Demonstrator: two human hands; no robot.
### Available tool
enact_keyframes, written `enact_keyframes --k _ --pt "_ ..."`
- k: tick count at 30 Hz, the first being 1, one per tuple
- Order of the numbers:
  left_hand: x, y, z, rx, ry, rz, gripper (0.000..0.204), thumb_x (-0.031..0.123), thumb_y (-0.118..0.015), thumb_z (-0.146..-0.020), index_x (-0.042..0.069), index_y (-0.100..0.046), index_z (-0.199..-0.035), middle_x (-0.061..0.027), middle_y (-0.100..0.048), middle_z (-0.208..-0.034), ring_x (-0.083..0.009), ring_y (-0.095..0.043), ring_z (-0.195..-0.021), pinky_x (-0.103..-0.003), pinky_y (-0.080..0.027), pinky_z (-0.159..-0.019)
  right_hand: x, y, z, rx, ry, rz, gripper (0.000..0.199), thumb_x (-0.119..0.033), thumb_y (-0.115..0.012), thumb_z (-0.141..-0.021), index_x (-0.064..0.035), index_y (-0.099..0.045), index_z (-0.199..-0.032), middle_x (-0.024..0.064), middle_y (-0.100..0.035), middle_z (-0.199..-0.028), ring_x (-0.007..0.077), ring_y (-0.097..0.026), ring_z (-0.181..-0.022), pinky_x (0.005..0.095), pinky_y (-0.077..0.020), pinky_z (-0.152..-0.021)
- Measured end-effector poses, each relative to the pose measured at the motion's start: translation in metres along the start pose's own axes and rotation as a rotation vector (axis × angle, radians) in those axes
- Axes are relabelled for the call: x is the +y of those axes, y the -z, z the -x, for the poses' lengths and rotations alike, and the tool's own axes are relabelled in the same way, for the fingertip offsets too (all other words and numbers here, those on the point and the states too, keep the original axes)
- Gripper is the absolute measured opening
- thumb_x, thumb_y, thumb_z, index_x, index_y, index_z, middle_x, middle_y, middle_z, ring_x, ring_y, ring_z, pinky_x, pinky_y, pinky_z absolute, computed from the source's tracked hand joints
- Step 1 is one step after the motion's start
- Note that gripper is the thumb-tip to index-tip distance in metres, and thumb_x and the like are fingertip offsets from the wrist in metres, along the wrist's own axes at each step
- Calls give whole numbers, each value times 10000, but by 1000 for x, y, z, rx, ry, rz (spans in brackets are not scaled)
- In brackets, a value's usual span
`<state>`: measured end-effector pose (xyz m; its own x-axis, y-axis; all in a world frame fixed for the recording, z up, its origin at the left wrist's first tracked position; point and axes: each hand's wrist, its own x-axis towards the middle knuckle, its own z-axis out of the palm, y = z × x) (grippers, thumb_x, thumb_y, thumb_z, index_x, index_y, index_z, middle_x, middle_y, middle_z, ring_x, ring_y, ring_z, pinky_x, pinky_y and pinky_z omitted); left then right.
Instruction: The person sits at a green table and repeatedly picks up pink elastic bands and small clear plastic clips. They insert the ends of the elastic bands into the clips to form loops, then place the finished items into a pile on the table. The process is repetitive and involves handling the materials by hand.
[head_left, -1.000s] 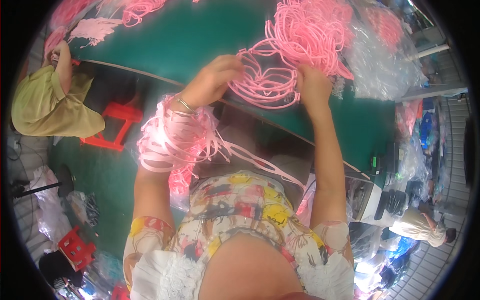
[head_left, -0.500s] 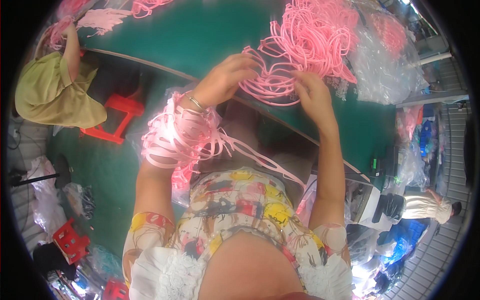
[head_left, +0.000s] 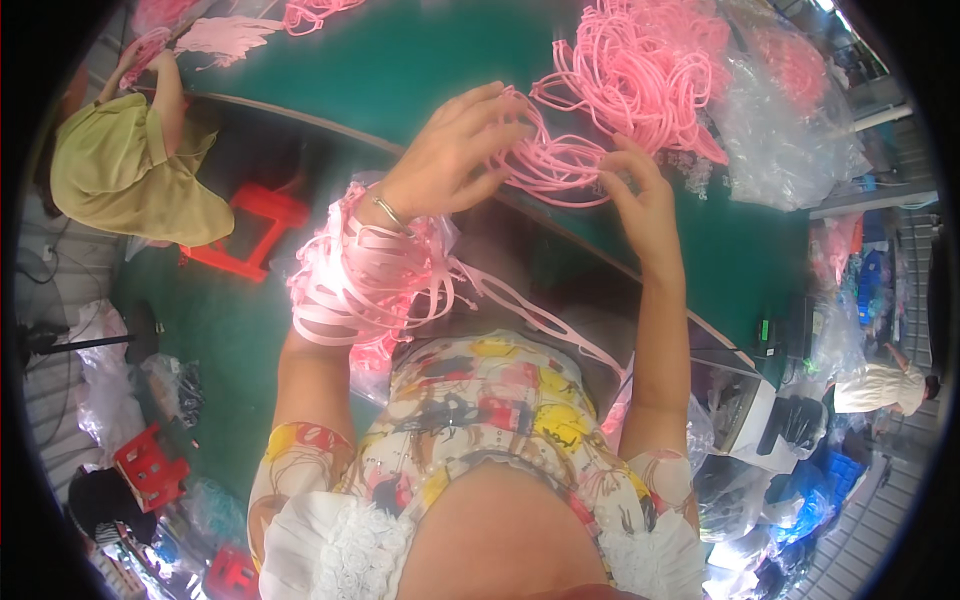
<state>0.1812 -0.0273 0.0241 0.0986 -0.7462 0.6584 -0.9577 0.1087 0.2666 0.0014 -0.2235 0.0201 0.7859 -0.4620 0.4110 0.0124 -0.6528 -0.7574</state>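
Note:
A small bundle of thin, bright pink loops stretches between my two hands above the near edge of the green table. My left hand has its fingers curled round the bundle's left end; part of the grip is hidden behind the fingers. At the other end, my right hand pinches the loops between thumb and fingertips. Many pale pink flat straps are bunched round my left forearm, below a metal bangle. One long strap trails from them across my front.
A large heap of pink loops lies beyond my right hand, beside a clear plastic bag. The green table slopes across the view. At far left a person in olive handles pink pieces near a red stool.
The bundle has come away from the heap, with a gap between them now. My left hand has turned and spread more over its end. The whole view has shifted slightly.

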Motion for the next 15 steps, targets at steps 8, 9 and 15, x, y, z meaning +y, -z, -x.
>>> enact_keyframes --k 8,9,15 --pt "42 -11 -1 183 -3 -339 514 214 -757 -676 191 -611 -1168 -54 -541 -1280 -348 -442 -1231 -588 -293 -1017 -3 -4 24 178 131 -339 106 -31 -681 -791 -38 -641 -889 123 -610 -1081 261 -551 -1054 352 -412 -933" --pt "53 -11 -1 191 -19 -324 499 219 -756 -679 185 -615 -1156 -50 -556 -1251 -338 -465 -1209 -585 -288 -1023 -8 -4 30 155 197 -289 119 -19 -684 -779 -39 -640 -887 119 -611 -1051 260 -557 -1022 348 -423 -910" --pt "118 -2 28 -280 48 -47 350 189 -714 -733 100 -624 -1060 -61 -617 -875 -269 -588 -797 -419 -447 -770 -52 -5 93 -155 103 -429 172 -31 -714 -743 -26 -632 -894 109 -612 -920 243 -580 -874 311 -473 -740"
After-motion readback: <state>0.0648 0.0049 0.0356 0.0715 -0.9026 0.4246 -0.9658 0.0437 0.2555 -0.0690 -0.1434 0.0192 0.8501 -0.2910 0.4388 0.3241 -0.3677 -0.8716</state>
